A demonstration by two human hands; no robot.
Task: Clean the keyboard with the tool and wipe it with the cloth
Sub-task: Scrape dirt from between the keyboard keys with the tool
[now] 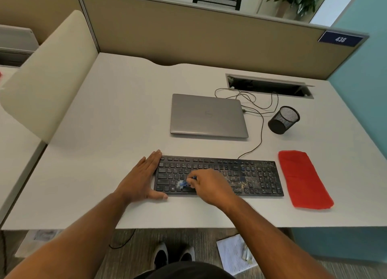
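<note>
Keyboard [219, 177] lies near front edge of bench [104, 111], right of centre. Your left hand [142, 179] rests flat, fingers straight, against keyboard's left end. Your right hand [209, 187] pinches blue tool [185, 182], white bristles on lower-left keys; crumbs speckle right-hand keys. Red cloth [303, 179] lies just beside keyboard's right end. Bench's left half bare. Mesh cup [283, 120] toward right edge, contents not visible. Closed laptop [208, 116] behind keyboard. Partition label [340, 39] reads "438".
</note>
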